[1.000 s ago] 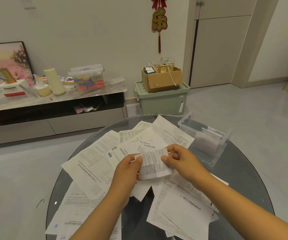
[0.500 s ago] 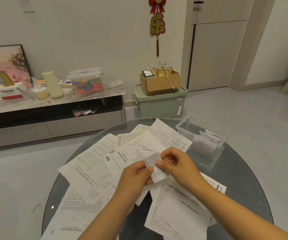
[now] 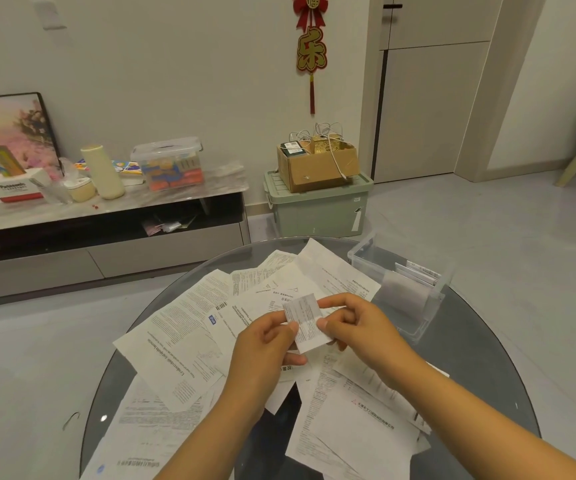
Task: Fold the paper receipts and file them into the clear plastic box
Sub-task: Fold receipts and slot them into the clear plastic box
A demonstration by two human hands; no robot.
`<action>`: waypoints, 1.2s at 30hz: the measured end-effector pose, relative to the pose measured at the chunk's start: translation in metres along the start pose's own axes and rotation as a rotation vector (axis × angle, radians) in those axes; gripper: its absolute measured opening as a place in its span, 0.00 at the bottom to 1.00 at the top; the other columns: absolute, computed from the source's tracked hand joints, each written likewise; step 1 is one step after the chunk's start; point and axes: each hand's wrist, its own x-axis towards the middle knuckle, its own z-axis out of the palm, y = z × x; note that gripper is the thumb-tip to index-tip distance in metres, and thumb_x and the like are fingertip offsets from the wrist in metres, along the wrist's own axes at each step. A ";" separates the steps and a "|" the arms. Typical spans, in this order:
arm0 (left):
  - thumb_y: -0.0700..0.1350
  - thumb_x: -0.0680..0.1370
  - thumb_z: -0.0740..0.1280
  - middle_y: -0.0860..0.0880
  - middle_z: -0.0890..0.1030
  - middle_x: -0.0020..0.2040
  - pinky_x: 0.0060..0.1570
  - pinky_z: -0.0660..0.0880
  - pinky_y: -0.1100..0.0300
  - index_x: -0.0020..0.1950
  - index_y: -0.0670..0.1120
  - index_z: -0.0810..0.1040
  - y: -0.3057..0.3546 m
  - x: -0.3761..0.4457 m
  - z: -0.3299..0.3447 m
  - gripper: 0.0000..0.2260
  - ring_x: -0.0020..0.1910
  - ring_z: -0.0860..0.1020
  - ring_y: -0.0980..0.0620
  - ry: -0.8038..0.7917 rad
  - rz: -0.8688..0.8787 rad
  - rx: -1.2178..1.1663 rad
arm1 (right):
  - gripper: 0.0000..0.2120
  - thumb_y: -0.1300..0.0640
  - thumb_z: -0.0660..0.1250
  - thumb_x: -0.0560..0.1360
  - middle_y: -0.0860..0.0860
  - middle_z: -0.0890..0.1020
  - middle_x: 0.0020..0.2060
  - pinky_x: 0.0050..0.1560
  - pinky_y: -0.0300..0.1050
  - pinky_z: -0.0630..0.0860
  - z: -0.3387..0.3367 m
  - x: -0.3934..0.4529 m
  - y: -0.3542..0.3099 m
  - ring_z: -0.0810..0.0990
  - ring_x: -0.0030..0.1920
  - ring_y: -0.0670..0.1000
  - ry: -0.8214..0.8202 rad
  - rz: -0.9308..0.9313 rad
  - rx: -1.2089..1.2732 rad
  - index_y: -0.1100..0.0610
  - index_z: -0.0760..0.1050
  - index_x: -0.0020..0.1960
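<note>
The folded receipt (image 3: 305,322) is held up in the air over the middle of the round glass table (image 3: 487,393), a small narrow slip of thin printed paper, tilted a little, with its long edges running away from the person. The left hand (image 3: 265,344) pinches its left edge between thumb and forefinger, and the right hand (image 3: 355,327) pinches the right edge the same way, so both hands are closed on the one slip. Paper this thin looks nearly weightless and limp; it will likely bend or spring open unless the crease is pressed flat, and it should tear before it resists a hard pull. A light pinch near the folded edge, rather than at a loose corner, seems the safest hold for carrying it. Beneath the hands lies a loose spread of unfolded receipts and printed sheets (image 3: 182,334), overlapping and covering most of the tabletop. The clear plastic box (image 3: 366,252) stands open at the far right of the table, near the right hand, with several folded slips (image 3: 418,273) already standing upright inside it.
</note>
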 end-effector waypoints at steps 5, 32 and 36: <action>0.44 0.78 0.66 0.56 0.84 0.38 0.36 0.76 0.66 0.48 0.55 0.79 0.006 0.001 0.005 0.05 0.28 0.79 0.57 -0.005 0.026 0.027 | 0.04 0.58 0.68 0.75 0.49 0.82 0.31 0.35 0.37 0.73 -0.006 -0.003 -0.001 0.77 0.29 0.43 -0.029 0.004 0.041 0.56 0.79 0.49; 0.44 0.78 0.65 0.55 0.77 0.44 0.41 0.64 0.71 0.54 0.50 0.83 0.078 0.067 0.106 0.09 0.44 0.72 0.59 -0.190 0.619 0.722 | 0.07 0.55 0.69 0.73 0.41 0.80 0.43 0.45 0.36 0.70 -0.114 0.020 -0.019 0.74 0.46 0.43 0.396 -0.258 -0.453 0.45 0.80 0.50; 0.43 0.78 0.66 0.53 0.80 0.53 0.42 0.66 0.77 0.57 0.50 0.81 0.077 0.083 0.122 0.10 0.47 0.73 0.59 -0.206 0.579 0.664 | 0.03 0.56 0.70 0.73 0.43 0.81 0.38 0.36 0.29 0.69 -0.129 0.026 -0.015 0.75 0.37 0.42 0.431 -0.217 -0.415 0.49 0.81 0.44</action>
